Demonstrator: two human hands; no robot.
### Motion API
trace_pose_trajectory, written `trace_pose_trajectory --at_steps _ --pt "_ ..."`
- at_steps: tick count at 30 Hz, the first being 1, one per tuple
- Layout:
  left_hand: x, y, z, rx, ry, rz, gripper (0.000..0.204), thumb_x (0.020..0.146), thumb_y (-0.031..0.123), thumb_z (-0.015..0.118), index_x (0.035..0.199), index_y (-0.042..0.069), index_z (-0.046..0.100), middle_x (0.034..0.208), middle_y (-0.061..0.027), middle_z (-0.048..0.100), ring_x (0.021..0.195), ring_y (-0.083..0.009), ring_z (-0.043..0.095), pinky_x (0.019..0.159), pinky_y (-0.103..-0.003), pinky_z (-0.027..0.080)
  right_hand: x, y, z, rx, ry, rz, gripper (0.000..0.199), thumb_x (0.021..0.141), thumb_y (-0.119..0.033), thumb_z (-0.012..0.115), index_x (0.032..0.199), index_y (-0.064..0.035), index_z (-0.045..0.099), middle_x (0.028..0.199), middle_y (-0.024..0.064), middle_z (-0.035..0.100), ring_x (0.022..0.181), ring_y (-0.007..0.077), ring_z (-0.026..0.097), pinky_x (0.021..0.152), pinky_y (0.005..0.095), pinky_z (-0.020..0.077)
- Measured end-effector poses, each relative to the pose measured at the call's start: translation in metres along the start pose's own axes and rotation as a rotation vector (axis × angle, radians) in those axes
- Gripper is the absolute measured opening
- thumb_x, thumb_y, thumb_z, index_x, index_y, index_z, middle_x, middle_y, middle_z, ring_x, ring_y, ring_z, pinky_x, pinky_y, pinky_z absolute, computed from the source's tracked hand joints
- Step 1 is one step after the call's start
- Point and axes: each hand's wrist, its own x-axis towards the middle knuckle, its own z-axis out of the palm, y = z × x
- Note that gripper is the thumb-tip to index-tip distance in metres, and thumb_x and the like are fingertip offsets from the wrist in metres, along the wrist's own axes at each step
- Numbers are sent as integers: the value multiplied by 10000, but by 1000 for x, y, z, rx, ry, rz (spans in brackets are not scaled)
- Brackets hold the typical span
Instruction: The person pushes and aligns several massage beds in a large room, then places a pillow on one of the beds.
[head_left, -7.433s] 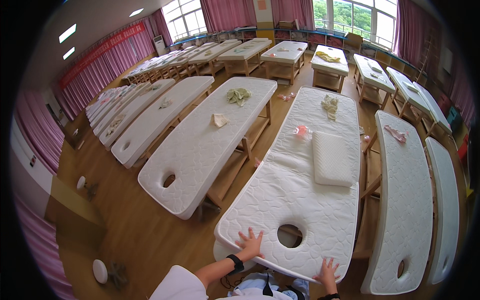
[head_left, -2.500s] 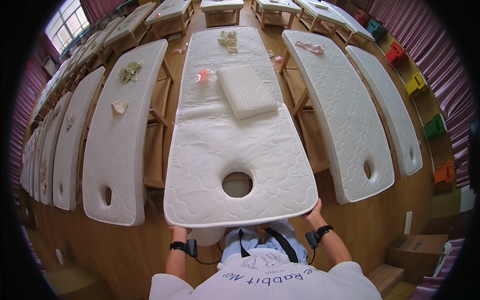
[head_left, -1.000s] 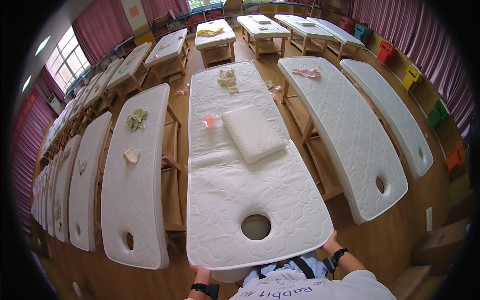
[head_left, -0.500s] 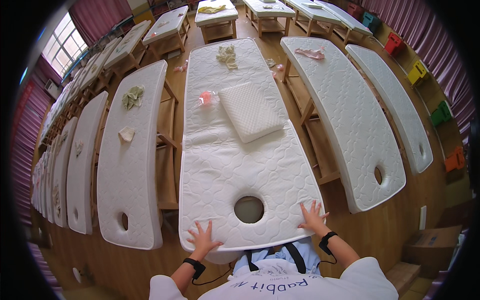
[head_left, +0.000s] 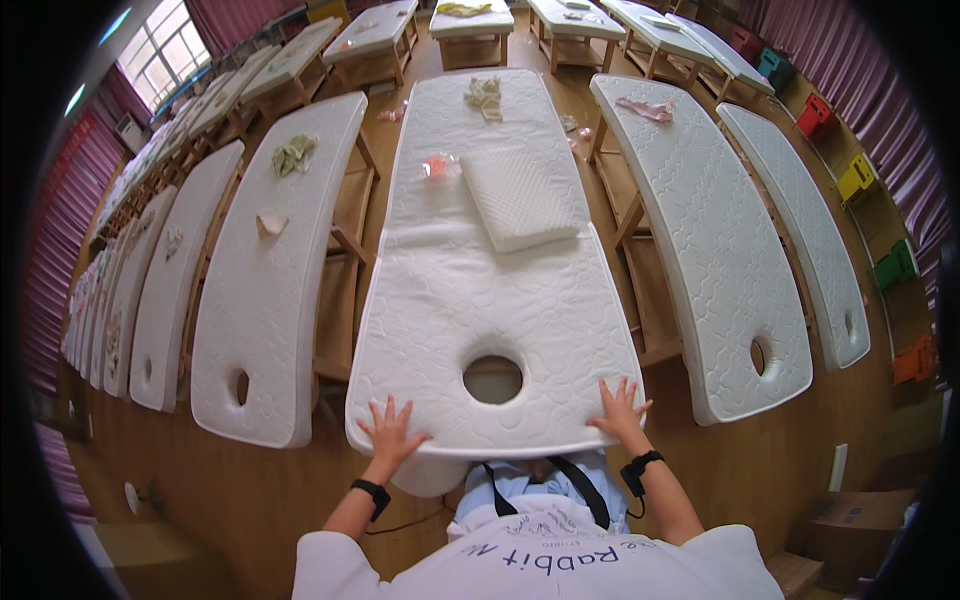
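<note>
In front of me stretches a white quilted massage-bed mattress (head_left: 470, 310) with a round face hole near its close end. My left hand (head_left: 392, 432) rests on its near left corner, fingers spread. On the near right corner lies my right hand (head_left: 620, 410), fingers also spread and holding nothing. Farther up the mattress sits a white textured foam pillow (head_left: 520, 195), set at a slant. Beside it on the left is a clear plastic packet with something pink-orange (head_left: 437, 167) in it. A crumpled pale cloth (head_left: 485, 97) lies toward the far end.
Similar beds stand on both sides, the left bed (head_left: 270, 290) with crumpled cloths and the right bed (head_left: 710, 250) with a pink cloth (head_left: 648, 109). More wooden-framed beds line the back. Coloured bins (head_left: 856, 178) run along the right wall. A cardboard box (head_left: 860, 520) sits at lower right.
My view has tilted and turned slightly, shifting the beds in the picture. Both hands stay spread on the near corners; the pillow keeps its place on the mattress.
</note>
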Motion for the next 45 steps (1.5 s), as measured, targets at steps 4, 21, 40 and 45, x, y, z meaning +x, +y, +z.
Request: trace_pose_trajectory --at_steps 4,21,40,45 --pt "-6 5 3 -7 107 -28 786 592 580 674 1264 226 471 1398 -101 329 1296 -427 187 920 -727 63 -3 8 10 -81 37 -62 929 690 -568 621 1415 -250 136 1447 245 51 1328 444 14 867 775 57" --pt "-170 134 46 -312 262 -45 378 809 196 578 1173 108 519 1263 -66 498 1228 -260 393 973 -392 323 -11 39 24 -157 224 -692 678 874 -476 407 1391 -81 217 1408 290 151 1304 472 101 945 699 60" --pt "-355 -19 131 -970 203 -620 231 845 206 533 996 43 599 976 -145 625 898 -293 594 757 -352 467 -56 -159 46 -208 172 -795 871 744 -383 650 1384 -36 173 1408 258 182 1309 435 148 966 660 179" --pt "-378 -81 128 -933 276 -619 219 846 188 528 982 28 590 918 -160 626 867 -300 595 735 -361 469 -54 -200 56 -324 115 -527 947 697 -324 723 1388 -43 140 1417 240 173 1309 424 160 882 722 239"
